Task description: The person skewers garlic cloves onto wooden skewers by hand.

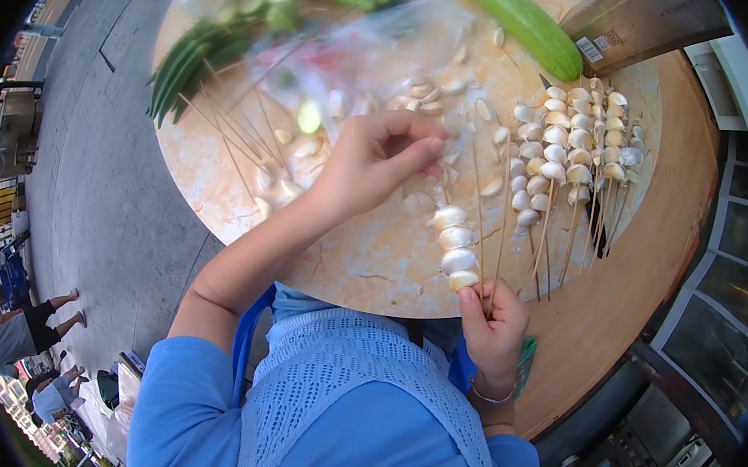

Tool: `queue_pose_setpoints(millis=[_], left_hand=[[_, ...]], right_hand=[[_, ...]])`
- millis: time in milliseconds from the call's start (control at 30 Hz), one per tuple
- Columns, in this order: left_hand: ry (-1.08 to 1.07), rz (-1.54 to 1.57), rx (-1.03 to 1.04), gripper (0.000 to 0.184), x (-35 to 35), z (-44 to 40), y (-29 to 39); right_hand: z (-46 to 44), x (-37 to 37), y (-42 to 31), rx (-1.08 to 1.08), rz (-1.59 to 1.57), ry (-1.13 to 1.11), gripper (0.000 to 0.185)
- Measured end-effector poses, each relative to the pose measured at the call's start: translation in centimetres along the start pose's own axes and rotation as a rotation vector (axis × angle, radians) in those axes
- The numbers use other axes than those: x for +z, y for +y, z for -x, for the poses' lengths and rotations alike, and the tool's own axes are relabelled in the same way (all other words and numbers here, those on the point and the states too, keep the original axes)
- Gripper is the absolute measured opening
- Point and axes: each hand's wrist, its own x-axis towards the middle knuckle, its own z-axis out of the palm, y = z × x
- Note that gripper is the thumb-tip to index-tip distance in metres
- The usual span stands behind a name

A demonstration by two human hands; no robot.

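My right hand [495,324], near the table's front edge, is closed around thin wooden skewers. Several white garlic cloves [455,238] are threaded in a row on one of them; two other sticks rise bare beside it. Just above the top of that row, my left hand [379,158] has thumb and fingertips pinched together. Whatever is between those fingertips is hidden or blurred. Loose garlic cloves [428,96] lie scattered on the round table [344,266] around and behind my left hand. Finished-looking garlic skewers [569,139] lie side by side to the right.
A long green gourd [526,20] and a cardboard box [646,26] are at the back right. Green vegetable pieces [184,70], a blurred plastic bag [345,57] and bare skewers [232,128] occupy the left side. A dark-handled knife [601,240] lies partly under the garlic skewers.
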Motion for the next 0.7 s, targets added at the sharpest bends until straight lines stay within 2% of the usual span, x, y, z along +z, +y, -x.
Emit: queue_pose_setpoints(millis=[133, 200, 433, 500, 533, 567, 700], left_hand=[[-0.045, 0.179, -0.113, 0.027, 0.0, 0.2, 0.0], [-0.055, 0.338, -0.265, 0.034, 0.5, 0.1, 0.1], [-0.099, 0.183, -0.188, 0.035, 0.3, 0.4, -0.1], [-0.263, -0.070, -0.109, 0.036, 0.6, 1.1, -0.9], [-0.220, 0.075, -0.202, 0.036, 1.0, 1.4, -0.5], [-0.214, 0.088, -0.229, 0.036, 1.0, 1.5, -0.6], [-0.177, 0.196, -0.264, 0.042, 1.1, 1.7, 0.5]], right_hand=[[0.5, 0.8, 0.1, -0.003, -0.091, 0.002, 0.015], [0.4, 1.0, 0.0, -0.009, -0.086, 0.002, 0.015], [0.2, 1.8, -0.1, -0.015, -0.063, 0.045, 0.016], [-0.3, 2.4, 0.0, -0.002, -0.098, 0.057, 0.017], [-0.5, 2.5, 0.1, 0.009, -0.129, 0.065, 0.017], [-0.6, 2.4, 0.1, 0.009, -0.128, 0.065, 0.017], [-0.8, 1.9, 0.4, 0.031, -0.201, 0.070, 0.017]])
